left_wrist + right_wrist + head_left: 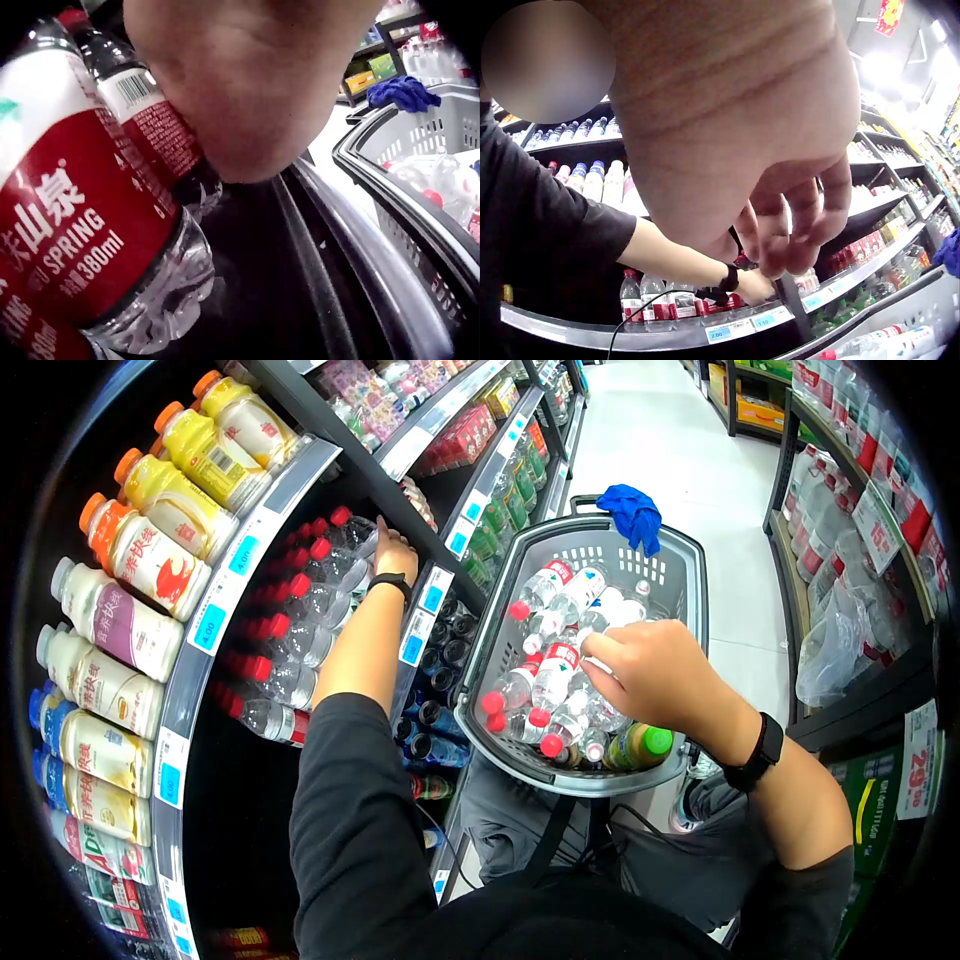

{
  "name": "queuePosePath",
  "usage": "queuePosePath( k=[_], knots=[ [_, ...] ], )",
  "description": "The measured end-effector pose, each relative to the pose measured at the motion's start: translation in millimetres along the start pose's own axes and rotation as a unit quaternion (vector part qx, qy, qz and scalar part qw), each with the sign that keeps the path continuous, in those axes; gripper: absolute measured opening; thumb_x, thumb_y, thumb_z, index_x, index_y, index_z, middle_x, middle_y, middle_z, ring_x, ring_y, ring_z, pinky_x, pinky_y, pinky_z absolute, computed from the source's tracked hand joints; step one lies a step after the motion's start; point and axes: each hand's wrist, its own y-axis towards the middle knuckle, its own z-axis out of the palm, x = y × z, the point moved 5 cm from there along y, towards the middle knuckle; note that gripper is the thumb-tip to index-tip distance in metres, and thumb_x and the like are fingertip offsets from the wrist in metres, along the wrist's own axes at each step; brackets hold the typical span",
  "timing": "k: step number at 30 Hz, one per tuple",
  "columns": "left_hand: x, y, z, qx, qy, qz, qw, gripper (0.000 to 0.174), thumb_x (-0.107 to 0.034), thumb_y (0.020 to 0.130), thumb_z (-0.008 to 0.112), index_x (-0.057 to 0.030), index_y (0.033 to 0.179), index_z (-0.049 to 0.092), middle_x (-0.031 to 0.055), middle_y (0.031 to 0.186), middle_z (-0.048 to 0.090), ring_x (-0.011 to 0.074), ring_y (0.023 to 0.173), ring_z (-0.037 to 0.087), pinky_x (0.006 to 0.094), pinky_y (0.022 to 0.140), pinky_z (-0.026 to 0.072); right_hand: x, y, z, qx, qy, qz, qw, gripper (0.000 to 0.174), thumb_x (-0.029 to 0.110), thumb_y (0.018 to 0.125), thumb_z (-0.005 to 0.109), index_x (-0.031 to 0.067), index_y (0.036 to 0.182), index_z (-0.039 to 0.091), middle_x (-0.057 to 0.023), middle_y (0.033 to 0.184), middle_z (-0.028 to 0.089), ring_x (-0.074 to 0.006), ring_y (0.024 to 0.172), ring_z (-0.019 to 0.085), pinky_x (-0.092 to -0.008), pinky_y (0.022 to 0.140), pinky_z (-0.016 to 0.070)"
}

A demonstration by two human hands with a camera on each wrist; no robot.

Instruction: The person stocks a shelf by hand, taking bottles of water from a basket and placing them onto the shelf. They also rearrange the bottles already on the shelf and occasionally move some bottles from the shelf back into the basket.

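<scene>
My left hand (395,552) reaches into the shelf beside the red-capped clear bottles (318,603); its fingertips are partly hidden, and whether it grips a bottle cannot be told. In the left wrist view the heel of the left hand (247,90) is close to a red-labelled bottle (90,202). My right hand (645,668) is over the grey basket (690,575), above mixed bottles, including a red-labelled one (556,678) and a green-capped one (640,747). The right wrist view shows the right hand (757,142) with loosely bent fingers and nothing visible held.
A blue cloth (630,517) hangs over the basket's far rim. Milk-drink bottles (150,555) line the upper shelf at left, and darker bottles (440,715) stand beyond the shelf divider. At right is another rack (790,560) with a plastic bag (835,645). White floor (650,440) runs ahead.
</scene>
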Motion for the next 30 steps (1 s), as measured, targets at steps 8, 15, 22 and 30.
queuePosePath(
  k=[8,15,22,30],
  knots=[
    [-11,0,2,-0.006,-0.015,-0.004,1.000,0.038,-0.022,0.098,0.040,-0.0151,0.118,0.072,0.0053,0.126,0.066,0.0279,0.125,0.053,0.0631,0.116,0.0142,3,-2,0,0.010,-0.009,-0.004,1.000,0.014,0.019,0.082,0.066,0.0096,0.076,0.058,-0.0054,0.065,0.061,-0.0262,0.063,0.066,-0.0409,0.055,0.0508],
    [-9,-3,0,-0.014,-0.030,-0.004,0.999,0.037,-0.020,0.098,0.040,-0.0140,0.115,0.073,0.0063,0.123,0.068,0.0284,0.124,0.054,0.0621,0.116,0.0156,2,-5,1,0.007,-0.008,-0.001,1.000,0.014,0.019,0.082,0.067,0.0100,0.074,0.058,-0.0053,0.064,0.061,-0.0260,0.062,0.066,-0.0406,0.053,0.0506],
    [-8,-2,3,-0.007,-0.031,-0.006,0.999,0.038,-0.021,0.098,0.039,-0.0153,0.115,0.073,0.0062,0.122,0.069,0.0268,0.122,0.056,0.0620,0.115,0.0170,-1,-7,-1,0.007,-0.013,0.003,1.000,0.014,0.019,0.082,0.067,0.0101,0.075,0.059,-0.0052,0.065,0.062,-0.0261,0.061,0.066,-0.0406,0.052,0.0505],
    [-6,-7,-4,0.011,-0.041,-0.009,0.999,0.035,-0.021,0.096,0.044,-0.0146,0.115,0.074,0.0064,0.122,0.069,0.0262,0.122,0.056,0.0594,0.115,0.0182,-2,-9,-1,0.012,-0.016,0.001,1.000,0.015,0.020,0.082,0.067,0.0099,0.075,0.059,-0.0056,0.066,0.062,-0.0266,0.062,0.066,-0.0414,0.052,0.0505]
  ],
)
